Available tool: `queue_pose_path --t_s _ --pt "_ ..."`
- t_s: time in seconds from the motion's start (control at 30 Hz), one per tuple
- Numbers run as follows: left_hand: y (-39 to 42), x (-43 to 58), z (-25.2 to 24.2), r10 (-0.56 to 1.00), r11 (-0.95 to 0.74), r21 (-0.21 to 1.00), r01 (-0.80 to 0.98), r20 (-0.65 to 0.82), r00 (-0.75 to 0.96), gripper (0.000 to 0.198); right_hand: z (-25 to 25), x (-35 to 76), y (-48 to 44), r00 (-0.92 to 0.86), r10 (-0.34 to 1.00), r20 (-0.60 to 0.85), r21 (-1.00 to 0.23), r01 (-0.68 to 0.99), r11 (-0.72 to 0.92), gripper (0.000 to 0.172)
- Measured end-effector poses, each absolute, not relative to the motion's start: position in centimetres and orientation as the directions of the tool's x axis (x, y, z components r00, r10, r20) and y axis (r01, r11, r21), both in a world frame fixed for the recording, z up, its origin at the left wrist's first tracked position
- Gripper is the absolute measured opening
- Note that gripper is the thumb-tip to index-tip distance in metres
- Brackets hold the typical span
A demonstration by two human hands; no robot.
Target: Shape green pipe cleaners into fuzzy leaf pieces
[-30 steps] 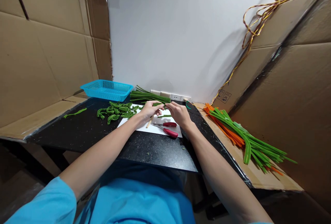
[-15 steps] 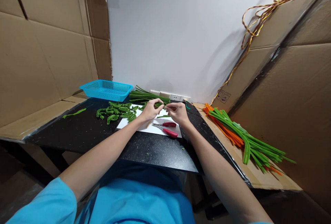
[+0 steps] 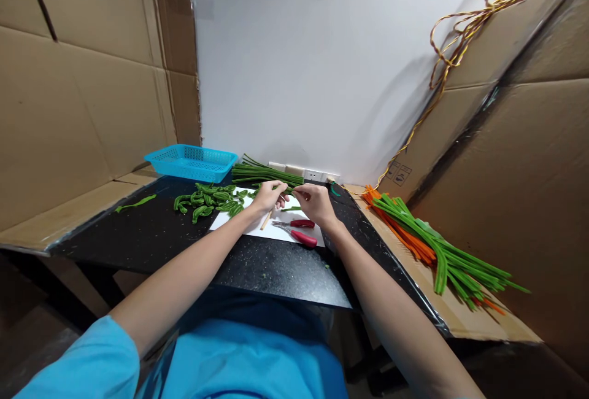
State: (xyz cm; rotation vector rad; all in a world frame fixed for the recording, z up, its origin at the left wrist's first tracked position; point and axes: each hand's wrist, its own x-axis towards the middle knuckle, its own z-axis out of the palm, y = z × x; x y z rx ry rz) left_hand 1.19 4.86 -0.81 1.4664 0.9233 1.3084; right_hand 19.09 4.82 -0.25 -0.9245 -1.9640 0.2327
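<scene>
My left hand [image 3: 269, 196] and my right hand [image 3: 315, 202] meet above a white sheet [image 3: 251, 227], fingertips pinched close together. Between them is a small piece of green pipe cleaner [image 3: 289, 191], mostly covered by the fingers. Beneath my hands, red-handled pliers [image 3: 302, 237] lie on the sheet, jaws pointing left. A thin wooden stick [image 3: 265, 220] rests left of the pliers, and a short green length [image 3: 291, 209] lies just behind them. Left of my left hand is a heap of looped, leaf-like green pipe cleaner pieces [image 3: 202, 197], partly on the sheet.
A blue plastic basket [image 3: 191, 170] stands at the back left. Straight dark green pipe cleaners [image 3: 262, 172] lie along the wall by a power strip [image 3: 313, 175]. Orange stems [image 3: 405, 236] and bright green stems [image 3: 442, 251] lie on cardboard at the right. Cardboard walls [image 3: 92, 86] flank the table.
My left hand has turned slightly, its lower fingers now showing beneath the thumb. More of the wooden stick is visible. The view has shifted a little.
</scene>
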Motion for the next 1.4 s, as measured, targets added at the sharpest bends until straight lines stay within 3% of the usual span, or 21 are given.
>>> queue_pose_path --t_s 0.13,0.27,0.53,0.73,1.03,1.4 --pt "5.0 1.1 -0.9 0.969 -0.158 0.979 -0.129 0.179 0.169 0.032 -0.4 19.4 4.8 -0.28 0.676 0.681 -0.477 0.532 0.7 0.02" --pt "4.8 1.1 -0.9 0.973 -0.153 0.971 -0.184 0.181 0.145 0.029 -0.2 19.3 4.8 -0.235 0.711 0.663 -0.552 0.488 0.676 0.022" --pt "4.7 1.4 -0.7 0.963 -0.23 0.953 -0.198 0.252 0.095 0.016 -0.2 18.3 4.7 -0.228 0.856 0.464 -0.819 0.26 0.512 0.058" --pt "4.7 1.8 -0.9 0.964 -0.225 0.955 -0.195 0.248 0.1 0.006 0.0 18.2 4.9 -0.189 0.899 0.394 -0.894 0.15 0.423 0.049" --pt "4.9 1.4 -1.0 0.955 -0.202 0.961 -0.189 0.236 0.178 0.009 0.3 18.5 4.9 -0.163 0.932 0.325 -0.929 0.13 0.346 0.038" --pt "4.4 1.7 -1.2 0.935 -0.287 0.947 -0.146 0.31 0.174 0.004 0.2 18.3 4.8 -0.137 0.915 0.38 -0.867 0.29 0.404 0.025"
